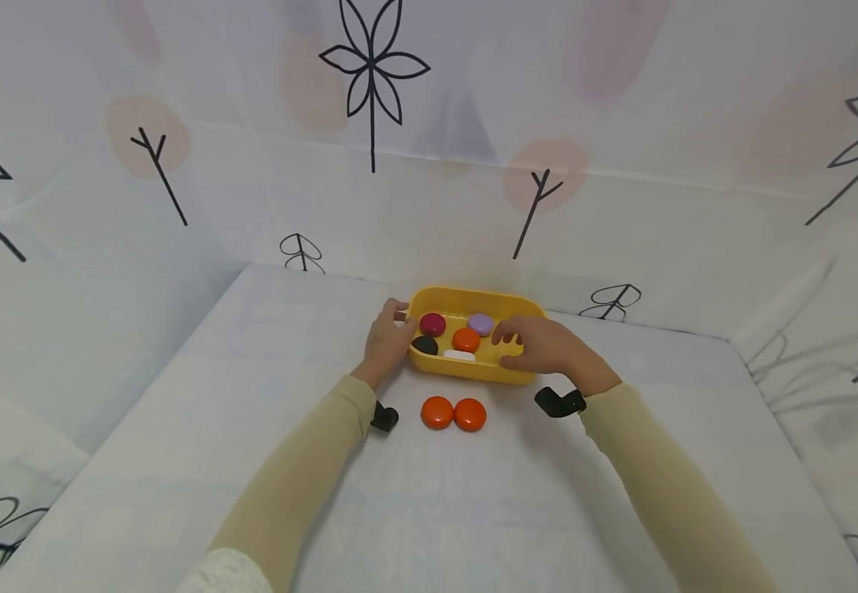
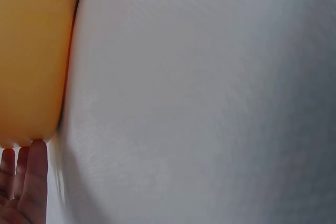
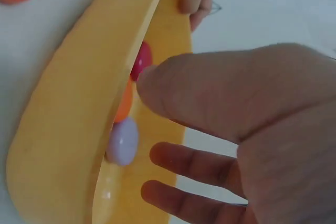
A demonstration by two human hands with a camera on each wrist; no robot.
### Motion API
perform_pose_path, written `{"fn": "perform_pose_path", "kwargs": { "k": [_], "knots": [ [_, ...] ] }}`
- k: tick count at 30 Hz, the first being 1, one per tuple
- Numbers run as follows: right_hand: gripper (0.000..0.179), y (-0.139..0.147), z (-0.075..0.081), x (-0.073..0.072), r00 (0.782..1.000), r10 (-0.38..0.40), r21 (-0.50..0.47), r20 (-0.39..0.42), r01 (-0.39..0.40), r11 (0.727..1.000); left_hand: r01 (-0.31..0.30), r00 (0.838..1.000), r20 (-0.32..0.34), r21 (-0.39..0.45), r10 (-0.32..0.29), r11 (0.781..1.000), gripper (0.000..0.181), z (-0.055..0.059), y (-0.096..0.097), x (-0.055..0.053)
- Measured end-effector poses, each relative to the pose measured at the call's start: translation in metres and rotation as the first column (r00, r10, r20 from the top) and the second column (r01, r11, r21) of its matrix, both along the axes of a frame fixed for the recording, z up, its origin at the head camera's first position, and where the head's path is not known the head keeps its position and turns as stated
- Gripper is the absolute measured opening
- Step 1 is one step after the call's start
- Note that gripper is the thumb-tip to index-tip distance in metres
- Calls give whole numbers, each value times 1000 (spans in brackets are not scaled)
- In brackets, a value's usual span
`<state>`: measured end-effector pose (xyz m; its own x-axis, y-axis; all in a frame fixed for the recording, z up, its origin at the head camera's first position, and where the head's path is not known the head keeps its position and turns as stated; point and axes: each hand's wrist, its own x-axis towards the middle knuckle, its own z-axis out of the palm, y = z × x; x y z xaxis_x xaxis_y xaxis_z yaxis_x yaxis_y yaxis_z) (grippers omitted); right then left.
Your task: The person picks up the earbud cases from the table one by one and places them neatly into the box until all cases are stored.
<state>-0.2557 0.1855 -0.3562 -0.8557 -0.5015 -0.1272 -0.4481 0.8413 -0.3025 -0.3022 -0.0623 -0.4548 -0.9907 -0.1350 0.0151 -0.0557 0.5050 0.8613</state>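
A yellow oblong tray [image 1: 466, 372] holds several glossy rounded pieces: a dark red one [image 1: 432, 324], a lilac one [image 1: 481, 324], an orange one [image 1: 466, 339], a black one [image 1: 425, 346] and a white one [image 1: 459, 356]. My left hand [image 1: 387, 339] grips its left end, fingertips against the outer wall [image 2: 31, 66] in the left wrist view. Over the tray's right end hovers my right hand [image 1: 547, 344], thumb and fingers spread apart. The right wrist view shows nothing between them, with the lilac piece [image 3: 123, 141] close by the fingertips.
Two orange pieces, one left [image 1: 437, 413] and one right [image 1: 470, 414], lie side by side on the white tabletop [image 1: 429, 511] in front of the tray. Behind the tray rises a white cloth backdrop [image 1: 429, 214] printed with plants. Black straps show at both wrists.
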Motion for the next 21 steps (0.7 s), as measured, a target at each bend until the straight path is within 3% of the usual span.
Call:
{"fn": "perform_pose_path", "kwargs": {
  "k": [4,11,21],
  "knots": [
    [29,2,-4,-14,998,-17,18,66,16,1000,6,1000,6,3,-6,1000,34,0,-1,-1],
    [31,7,-15,-31,994,-14,83,110,5,997,6,1000,8,2,-6,1000,34,1,-1,-1],
    [30,8,-24,-40,973,-98,162,207,64,985,9,1000,21,12,-9,1000,35,1,-2,0]
  ]
}}
